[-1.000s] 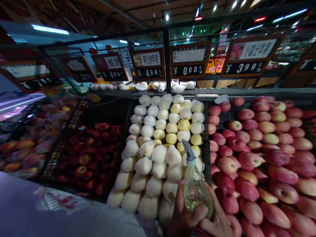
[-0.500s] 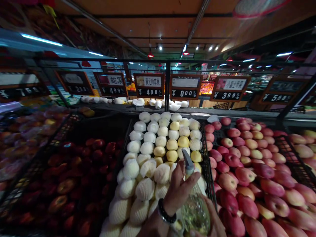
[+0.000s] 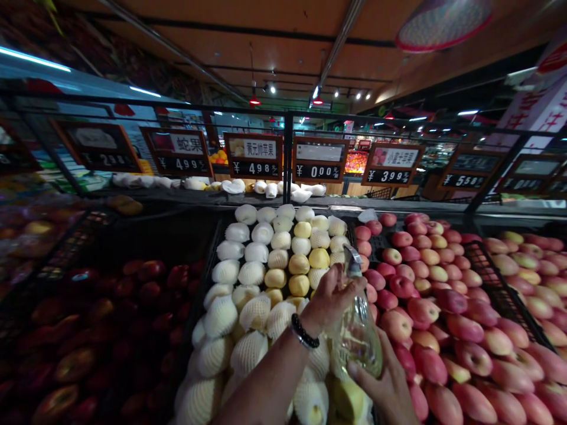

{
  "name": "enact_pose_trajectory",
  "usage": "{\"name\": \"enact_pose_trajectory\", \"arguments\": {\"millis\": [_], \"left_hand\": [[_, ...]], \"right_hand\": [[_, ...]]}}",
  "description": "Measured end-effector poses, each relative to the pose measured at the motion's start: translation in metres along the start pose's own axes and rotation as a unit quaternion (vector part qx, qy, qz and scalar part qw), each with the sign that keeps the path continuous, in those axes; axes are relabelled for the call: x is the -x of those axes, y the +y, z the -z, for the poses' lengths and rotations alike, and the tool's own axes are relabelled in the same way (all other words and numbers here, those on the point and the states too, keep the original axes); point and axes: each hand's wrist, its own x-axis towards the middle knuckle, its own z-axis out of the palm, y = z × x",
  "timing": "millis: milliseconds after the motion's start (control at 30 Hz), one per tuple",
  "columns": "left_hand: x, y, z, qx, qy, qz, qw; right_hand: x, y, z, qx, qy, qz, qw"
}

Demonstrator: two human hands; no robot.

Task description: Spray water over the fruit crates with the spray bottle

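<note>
The clear spray bottle [image 3: 358, 339] is above the near part of the display, over the border between the foam-netted pale fruit [image 3: 220, 316] and the red apples [image 3: 424, 313], its long axis running from the base near the person up and away to the grey spray head [image 3: 353, 260], with a slight lean to the left. The left hand [image 3: 333, 300] grasps it round the neck just below that head, while the right hand [image 3: 390, 378] clasps the lower body, thumb across the near side.
</note>
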Motion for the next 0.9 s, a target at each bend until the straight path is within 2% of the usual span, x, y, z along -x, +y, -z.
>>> {"name": "enact_pose_trajectory", "arguments": {"millis": [133,267,467,567,767,900], "left_hand": [[-0.010,-0.004,0.003,0.024,-0.015,0.025,0.999],[-0.021,-0.002,0.004,0.071,-0.040,0.023,0.996],[-0.025,0.011,0.011,-0.021,0.045,0.022,0.998],[-0.026,0.017,0.014,0.002,0.064,0.032,0.997],[-0.036,0.001,0.024,-0.016,0.135,0.039,0.990],[-0.040,-0.005,0.039,0.049,0.128,0.062,0.989]], "right_hand": [[-0.008,-0.009,-0.003,-0.014,-0.002,-0.017,1.000],[-0.018,-0.011,-0.005,-0.039,-0.003,-0.034,0.999],[-0.030,-0.025,-0.015,-0.049,-0.029,-0.014,0.998],[-0.035,-0.028,-0.021,-0.046,-0.027,-0.009,0.999],[-0.048,-0.034,-0.032,0.013,-0.027,-0.019,0.999],[-0.055,-0.041,-0.040,0.014,-0.032,-0.003,0.999]]}}
